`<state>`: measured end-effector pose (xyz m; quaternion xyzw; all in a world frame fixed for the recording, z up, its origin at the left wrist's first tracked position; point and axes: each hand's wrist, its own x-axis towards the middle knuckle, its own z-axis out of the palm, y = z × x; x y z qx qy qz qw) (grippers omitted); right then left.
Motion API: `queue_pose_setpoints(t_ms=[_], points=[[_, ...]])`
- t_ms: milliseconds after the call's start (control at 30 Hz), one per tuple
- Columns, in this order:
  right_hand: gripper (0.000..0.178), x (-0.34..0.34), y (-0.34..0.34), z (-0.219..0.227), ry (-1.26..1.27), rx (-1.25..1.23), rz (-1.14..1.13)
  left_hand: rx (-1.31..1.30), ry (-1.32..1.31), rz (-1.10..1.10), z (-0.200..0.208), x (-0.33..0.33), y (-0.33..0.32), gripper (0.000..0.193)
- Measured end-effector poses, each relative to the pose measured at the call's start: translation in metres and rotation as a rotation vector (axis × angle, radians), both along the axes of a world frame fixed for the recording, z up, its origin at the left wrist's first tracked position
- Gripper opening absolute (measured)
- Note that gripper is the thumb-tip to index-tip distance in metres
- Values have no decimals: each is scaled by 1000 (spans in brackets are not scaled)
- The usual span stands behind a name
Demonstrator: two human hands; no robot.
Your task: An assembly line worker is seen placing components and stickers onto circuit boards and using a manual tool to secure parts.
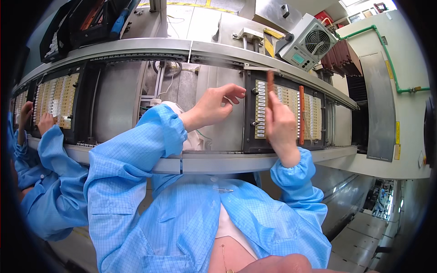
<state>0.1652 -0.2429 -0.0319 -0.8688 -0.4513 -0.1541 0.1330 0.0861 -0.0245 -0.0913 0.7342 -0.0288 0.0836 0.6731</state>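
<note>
My right hand [283, 127] grips a narrow reddish-brown bar [270, 82], which stands up from the fingers over a panel [287, 98] with rows of small white rectangular parts. The panel sits in a black frame [249, 132] on the conveyor. An orange-red bar [301, 113] of similar look lies across the panel, right of my hand. My left hand [211, 105] hovers just left of the frame. Its fingers are loosely bent, the thumb stands apart, and nothing is held in it. Part of the panel is hidden behind my right hand.
Metal conveyor rails [218, 166] run along both sides. At the left, a co-worker's hand [46, 123] touches another filled panel [57, 98]. A grey fan unit [307, 43] stands beyond the far rail. Black bins [86, 22] with tools sit at the far left.
</note>
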Motion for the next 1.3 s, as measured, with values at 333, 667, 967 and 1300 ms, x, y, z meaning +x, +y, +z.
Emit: queue_pose_setpoints(t_ms=[333, 667, 967, 1300], points=[[43, -7, 5, 0, 44, 13, -31, 58, -6, 15, -6, 3, 4, 49], [47, -13, -8, -2, 193, 17, -17, 227, -81, 155, -2, 12, 15, 45], [64, -42, -23, -8, 189, -69, -23, 462, -97, 379, 6, 71, 17, 23], [58, -43, -20, -22, 109, -59, -45, 584, -150, 331, 43, 70, 8, 16]])
